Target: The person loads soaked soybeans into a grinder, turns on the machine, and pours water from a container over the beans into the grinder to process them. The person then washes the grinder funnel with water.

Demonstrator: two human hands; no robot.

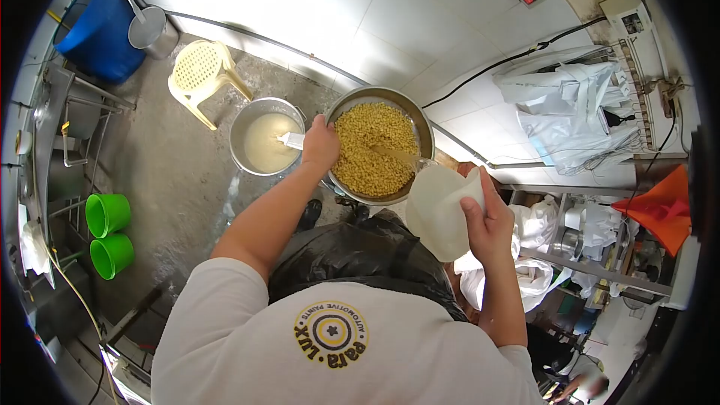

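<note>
- Nearest us are the white shirt [225,330] with its round printed emblem and, past its hem, a black apron [352,255].
- Our right hand [491,221] grasps a translucent white container [439,214]: the thumb presses on the near wall and the other fingers wrap the far side, parted only by the container's edge.
- We see that container just off the near right side of a wide metal pan [422,109]. It is tipped, its pouring end pointing forward and left over the rim, its long axis slanting back from there towards our body.
- A cloudy stream [397,154] runs from it onto the yellow kernels [375,124] heaped in the pan. The pan is round, so we make out no long axis in it.
- Our left hand [321,144] is at the pan's left rim, fingers curled close together. A white strip [291,139] sticks out leftwards from beneath it, over a metal pot [237,126] of pale liquid; we cannot tell whether the fingers grip rim, strip or both.
- Farther off on the left we have two green buckets [109,215], and ahead a pale yellow stool [199,71].
- Beyond those stand a metal saucepan [154,34] and a big blue barrel [105,34].
</note>
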